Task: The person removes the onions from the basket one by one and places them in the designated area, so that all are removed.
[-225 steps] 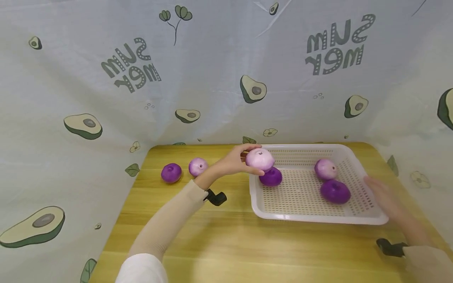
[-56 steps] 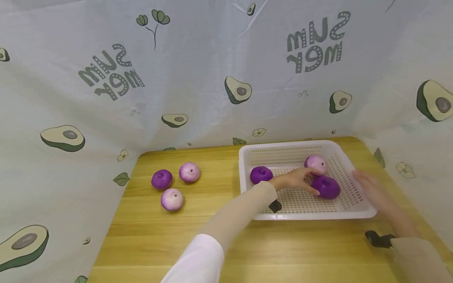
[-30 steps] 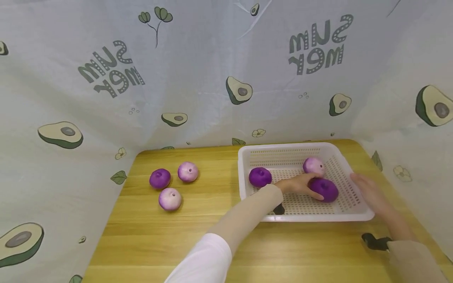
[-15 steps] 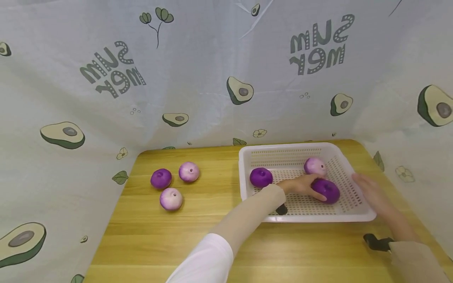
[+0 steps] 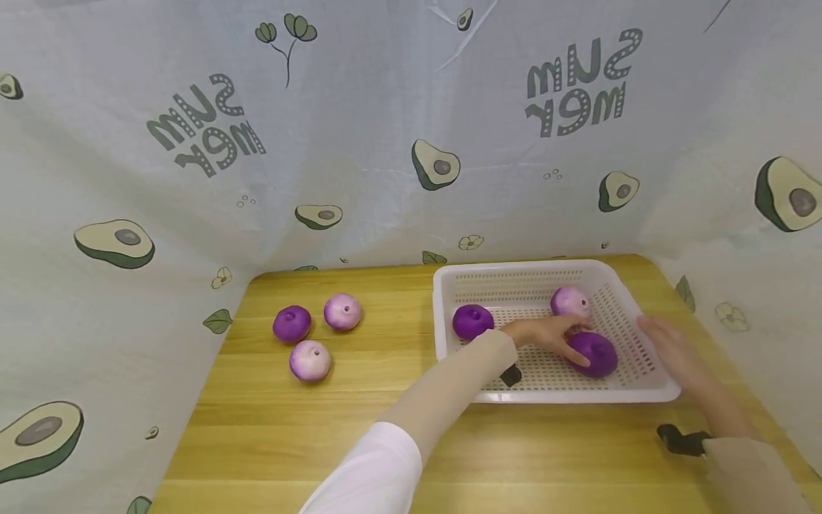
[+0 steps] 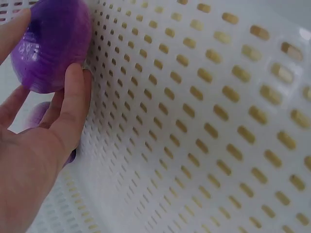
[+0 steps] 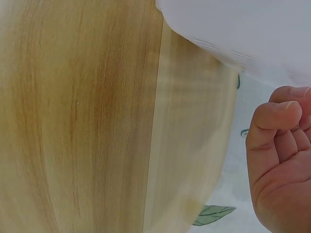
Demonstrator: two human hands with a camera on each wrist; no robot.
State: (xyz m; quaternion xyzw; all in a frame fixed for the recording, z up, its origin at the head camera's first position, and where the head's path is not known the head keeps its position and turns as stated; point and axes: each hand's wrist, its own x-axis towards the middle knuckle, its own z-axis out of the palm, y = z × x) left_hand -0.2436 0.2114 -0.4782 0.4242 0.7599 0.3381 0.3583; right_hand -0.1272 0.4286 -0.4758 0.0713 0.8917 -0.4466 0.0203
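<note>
Head view first, from left to right: on the wooden table (image 5: 398, 435) we count three onions outside the basket, one dark purple onion (image 5: 292, 323), one pale onion (image 5: 342, 311) just beside it, and a second pale onion (image 5: 310, 360) nearer to us. Inside the white basket (image 5: 642, 391) we count three more: a dark onion at its left wall (image 5: 472, 321), a pale onion at the back (image 5: 569, 301), and the dark purple onion in hand (image 5: 596, 353).

Our left hand (image 5: 546, 334) reaches into the basket and grasps this last onion, fingers curled over it. It lies on the basket floor, in the right half, just in front of the pale one. Its small dimple faces up toward the camera; we cannot tell any long axis, because it looks nearly round.

Left wrist view shows what the head view does not: the thumb (image 6: 73, 109) and fingers press the onion's ribbed skin close to the slotted wall.

Our right hand (image 5: 671, 350) rests at the basket's right rim. In the right wrist view its fingers (image 7: 274, 128) are curled, holding nothing.
</note>
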